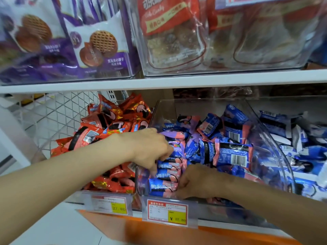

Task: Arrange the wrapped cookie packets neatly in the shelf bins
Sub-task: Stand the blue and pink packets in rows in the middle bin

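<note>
A clear plastic bin [261, 138] in the middle of the lower shelf holds several blue-and-pink wrapped cookie packets [231, 154]. At its front left a neat row of these packets [164, 175] stands on edge. My left hand [150, 147] reaches over the bin's left wall, its fingers curled down onto the top of that row. My right hand [192, 183] is at the bin's front, fingers curled round the packets at the right end of the row. A second clear bin on the left holds several red-orange cookie packets [109, 124].
A third bin of blue-and-white packets [300, 149] stands at the right. Price tags [168, 212] hang on the shelf's front edge. The shelf above carries bins of purple waffle-biscuit bags [100, 48] and red candy bags [169, 32]. White wire mesh [58, 114] closes the left side.
</note>
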The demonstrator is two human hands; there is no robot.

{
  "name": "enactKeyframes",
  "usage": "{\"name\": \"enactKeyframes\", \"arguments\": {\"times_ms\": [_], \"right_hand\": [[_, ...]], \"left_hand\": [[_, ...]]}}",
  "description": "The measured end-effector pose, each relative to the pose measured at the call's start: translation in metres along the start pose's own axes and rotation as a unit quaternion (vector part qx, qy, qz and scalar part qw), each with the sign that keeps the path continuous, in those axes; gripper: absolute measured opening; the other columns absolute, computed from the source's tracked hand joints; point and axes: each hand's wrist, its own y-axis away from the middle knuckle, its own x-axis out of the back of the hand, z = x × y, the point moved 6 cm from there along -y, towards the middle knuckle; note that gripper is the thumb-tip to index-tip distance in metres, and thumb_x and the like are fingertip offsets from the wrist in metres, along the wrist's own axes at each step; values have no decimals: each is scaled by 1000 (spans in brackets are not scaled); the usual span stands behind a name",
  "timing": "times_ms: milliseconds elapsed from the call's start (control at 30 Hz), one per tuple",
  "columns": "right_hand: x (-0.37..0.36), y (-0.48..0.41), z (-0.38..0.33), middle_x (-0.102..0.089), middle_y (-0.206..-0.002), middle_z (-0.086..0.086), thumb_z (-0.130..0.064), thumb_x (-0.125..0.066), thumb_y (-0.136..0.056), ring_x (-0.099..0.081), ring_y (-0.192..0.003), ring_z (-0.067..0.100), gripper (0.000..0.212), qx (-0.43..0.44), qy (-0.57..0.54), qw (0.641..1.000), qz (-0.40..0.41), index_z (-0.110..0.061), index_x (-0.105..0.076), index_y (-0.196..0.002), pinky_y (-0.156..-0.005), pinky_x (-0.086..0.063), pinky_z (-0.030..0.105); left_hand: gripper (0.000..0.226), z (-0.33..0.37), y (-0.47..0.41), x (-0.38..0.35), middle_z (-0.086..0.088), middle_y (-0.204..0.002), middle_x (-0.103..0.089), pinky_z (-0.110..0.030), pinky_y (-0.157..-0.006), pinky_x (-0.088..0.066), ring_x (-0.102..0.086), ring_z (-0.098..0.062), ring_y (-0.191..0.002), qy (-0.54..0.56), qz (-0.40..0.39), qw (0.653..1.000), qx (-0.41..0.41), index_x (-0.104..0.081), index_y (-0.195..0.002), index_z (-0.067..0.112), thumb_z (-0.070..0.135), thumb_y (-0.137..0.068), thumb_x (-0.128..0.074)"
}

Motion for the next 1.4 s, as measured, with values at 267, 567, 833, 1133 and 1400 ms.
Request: {"name": "enactKeyframes", "arguments": {"times_ms": [267, 567, 833, 1133, 1400], "right_hand": [[3, 3, 3, -59, -47, -9, -48, -68, -80, -46, -35, 6, 43, -36, -87, 993, -73, -7, -64, -68, -45, -39, 21], [-12, -3, 4, -45, -51, 5, -13, -59, -86, -37, -44, 13, 31, -68, -170, 975, -124, -14, -54, -56, -46, -30, 23], [26, 9, -4, -72, -68, -3, -24, -66, -86, -50, -39, 6, 12, -5, -114, 994, 1, -18, -68, -77, -42, -40, 16], [18, 13, -17, -64, -121, -16, -34, -52, -93, -54, -112, 7, 29, 169, 180, 960, 136, -38, -61, -121, -91, -38, 22], [78, 30, -1, -71, -89, -5, -35, -50, -95, -62, -87, 16, 21, 94, 176, 939, 280, -32, -68, -104, -73, -43, 25]], "left_hand": [[18, -9, 29, 6, 13, -86, -55, -21, -74, -25, -47, -8, -86, 122, 328, 936, 30, -57, -83, 25, 42, -85, -52], [23, -20, 34, -10, 11, -94, -61, -23, -74, -25, -52, -13, -91, 251, 409, 872, 100, -60, -87, 23, 34, -85, -40], [23, -21, 34, -12, 14, -84, -60, -10, -82, -20, -45, -2, -81, 228, 391, 888, 85, -59, -82, 27, 39, -84, -40], [22, -23, 31, -11, 15, -84, -61, -21, -78, -24, -48, -3, -81, 220, 382, 895, 76, -59, -83, 29, 43, -82, -42], [44, -36, 10, 12, 1, -117, -59, -31, -95, -31, -49, -21, -114, 163, 324, 917, 168, -55, -116, 19, 43, -80, -66]]}}
